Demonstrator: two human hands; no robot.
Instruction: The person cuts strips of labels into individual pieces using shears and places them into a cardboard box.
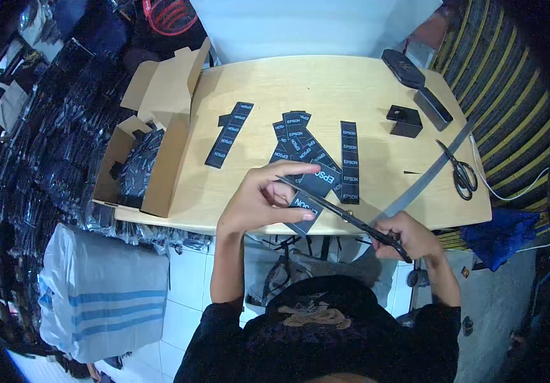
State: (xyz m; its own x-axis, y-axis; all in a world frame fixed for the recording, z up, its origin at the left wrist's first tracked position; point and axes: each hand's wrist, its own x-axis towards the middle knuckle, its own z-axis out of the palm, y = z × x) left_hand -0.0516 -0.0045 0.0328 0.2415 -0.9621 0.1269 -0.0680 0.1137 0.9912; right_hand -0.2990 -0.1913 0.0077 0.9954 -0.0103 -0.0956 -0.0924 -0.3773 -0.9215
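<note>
My left hand (pixel 259 198) pinches a short black strip (pixel 300 220) of EPSON labels above the table's front edge. Black scissors (pixel 351 218) are gripped by my right hand (pixel 406 237), and their blades lie across the strip between two labels. Behind my hands, several black EPSON strips (pixel 297 140) overlap in a loose pile. One long EPSON strip (pixel 349 163) lies to the right of the pile, and another (pixel 230 135) rests at an angle on the left, with a small dark piece beside it.
An open cardboard box (pixel 173 166) holding dark labels stands at the table's left. On the right are a second pair of scissors (pixel 461 175), a black block (pixel 404 121), a dark case (pixel 404 69), a black box (pixel 433 108) and a long grey strip (pixel 425 175).
</note>
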